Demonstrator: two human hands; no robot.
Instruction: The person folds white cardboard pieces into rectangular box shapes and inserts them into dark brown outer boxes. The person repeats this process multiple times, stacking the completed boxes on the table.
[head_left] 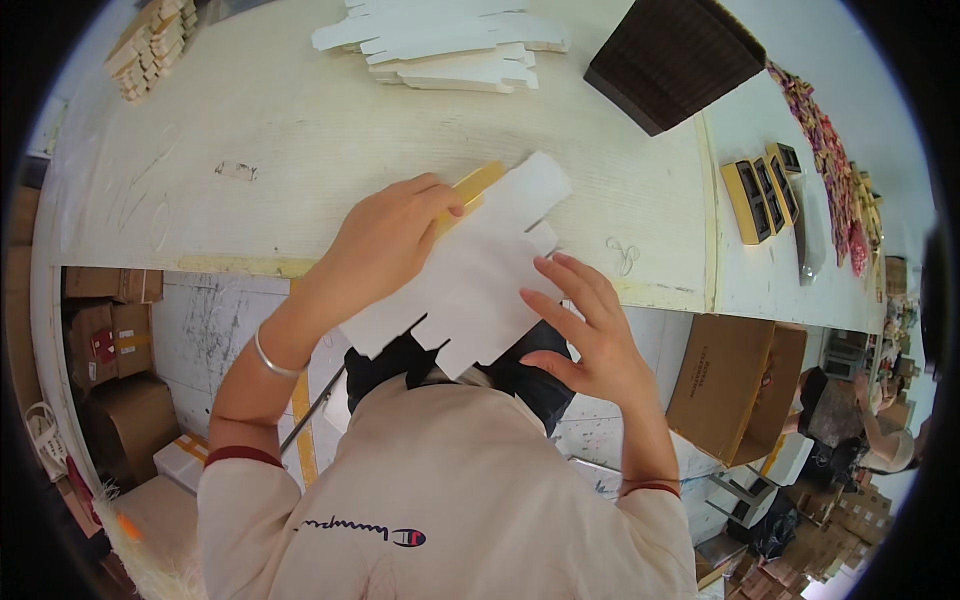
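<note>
An unfolded cardboard box blank (480,275), white on the face toward me, lies over the table's front edge and juts out above my lap. Along its far left side a gold strip (480,183) is folded up. My left hand (395,235) is closed on that strip, its fingers bent over the gold panel; the thumb is mostly hidden. At the blank's right edge my right hand (590,325) has its fingers spread, with the fingertips close to the card. Whether they touch it I cannot tell.
Flat white blanks (450,40) lie stacked at the back of the table (300,160). A dark brown box (675,65) stands at the back right. Gold boxes with dark insides (760,195) sit further right. Gold pieces (150,45) are piled far left. An open carton (735,385) stands below right.
</note>
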